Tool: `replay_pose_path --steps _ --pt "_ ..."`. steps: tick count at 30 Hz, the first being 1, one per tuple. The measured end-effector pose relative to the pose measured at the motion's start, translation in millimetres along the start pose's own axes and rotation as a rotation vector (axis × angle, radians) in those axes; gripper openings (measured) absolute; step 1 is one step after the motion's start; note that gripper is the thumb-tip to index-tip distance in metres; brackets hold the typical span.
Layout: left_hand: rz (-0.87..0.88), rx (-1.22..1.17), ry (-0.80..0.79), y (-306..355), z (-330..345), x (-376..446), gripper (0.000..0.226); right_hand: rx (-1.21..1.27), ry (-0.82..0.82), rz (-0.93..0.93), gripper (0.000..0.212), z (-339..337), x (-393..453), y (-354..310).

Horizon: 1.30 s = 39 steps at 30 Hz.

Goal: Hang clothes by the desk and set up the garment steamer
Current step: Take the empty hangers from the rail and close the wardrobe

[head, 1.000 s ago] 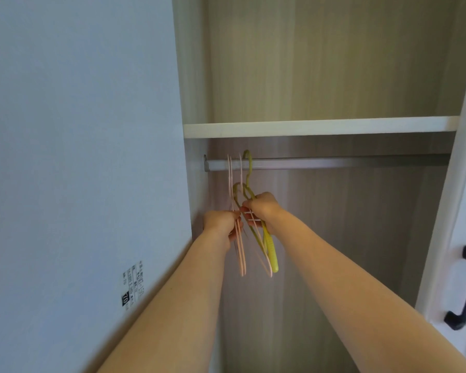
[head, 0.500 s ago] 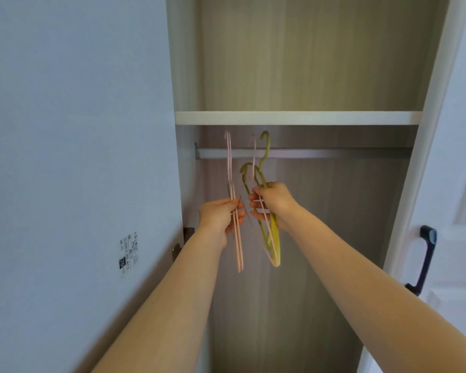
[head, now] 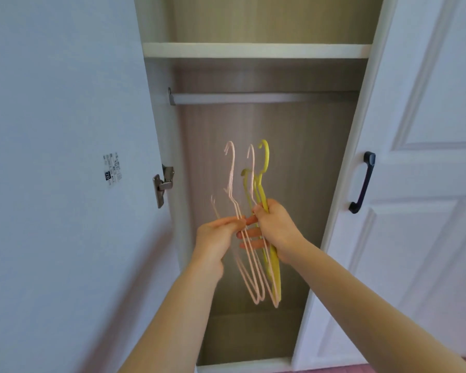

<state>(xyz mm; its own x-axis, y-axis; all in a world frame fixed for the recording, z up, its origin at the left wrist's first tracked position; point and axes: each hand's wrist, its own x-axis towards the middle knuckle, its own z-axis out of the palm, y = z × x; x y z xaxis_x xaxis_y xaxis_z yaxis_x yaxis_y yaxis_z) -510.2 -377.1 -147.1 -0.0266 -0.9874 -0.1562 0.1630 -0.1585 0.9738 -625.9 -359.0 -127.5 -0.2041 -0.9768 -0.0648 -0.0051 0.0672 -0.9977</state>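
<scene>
Both my hands hold a bunch of thin plastic hangers in front of an open wardrobe. My left hand [head: 218, 236] pinches the pink hangers [head: 232, 181] at their necks. My right hand [head: 273, 230] is closed around the yellow-green hangers [head: 264, 168] and one more pink one. All hooks point up and hang free, well below the metal rail [head: 264, 97]. The hangers' lower ends [head: 264, 292] dangle beneath my hands. No clothes and no steamer are in view.
The wardrobe compartment is bare, with a white shelf [head: 256, 50] above the rail. Its left door [head: 65, 184] stands open with a hinge [head: 163, 184] and a small label [head: 112, 169]. The right door [head: 428, 184] carries a dark handle [head: 362, 183].
The hangers have come off the rail and moved down and toward me with both hands. My view has tilted downward, showing the wardrobe floor.
</scene>
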Motion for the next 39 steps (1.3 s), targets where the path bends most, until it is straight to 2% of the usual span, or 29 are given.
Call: replay_pose_path --steps 5,11,15,17,20,27,33,39 --pt "-0.102 0.058 0.047 -53.1 -4.5 -51.5 0.02 -0.194 0.042 0.069 0.019 -4.8 -41.0 50.7" --pt "-0.269 0.045 -0.028 -97.5 -9.5 -88.7 0.009 -0.323 0.055 0.091 0.019 -4.7 -77.1 97.4" --pt "-0.472 -0.267 -0.13 -115.5 -21.3 -94.5 0.018 -0.288 0.018 0.092 0.019 -5.4 -106.2 113.3" --pt "-0.513 -0.34 -0.142 -120.5 -31.0 -92.3 0.027 -0.287 0.003 0.099 0.02 -4.4 -121.3 117.9" --pt "-0.517 -0.336 -0.139 -124.2 -43.8 -93.1 0.036 -0.284 -0.008 0.114 0.022 0.4 -140.9 123.1" --pt "-0.475 -0.375 -0.191 -131.9 -76.3 -117.0 0.016 -0.267 -0.048 0.101 0.038 28.0 -184.8 131.5" --pt "-0.365 -0.188 -0.261 -133.8 -109.0 -146.7 0.013 -0.099 -0.013 0.259 0.032 54.3 -232.1 140.7" --pt "-0.39 -0.085 -0.314 -134.1 -133.7 -183.5 0.006 0.053 0.015 0.373 0.034 67.2 -283.7 145.8"
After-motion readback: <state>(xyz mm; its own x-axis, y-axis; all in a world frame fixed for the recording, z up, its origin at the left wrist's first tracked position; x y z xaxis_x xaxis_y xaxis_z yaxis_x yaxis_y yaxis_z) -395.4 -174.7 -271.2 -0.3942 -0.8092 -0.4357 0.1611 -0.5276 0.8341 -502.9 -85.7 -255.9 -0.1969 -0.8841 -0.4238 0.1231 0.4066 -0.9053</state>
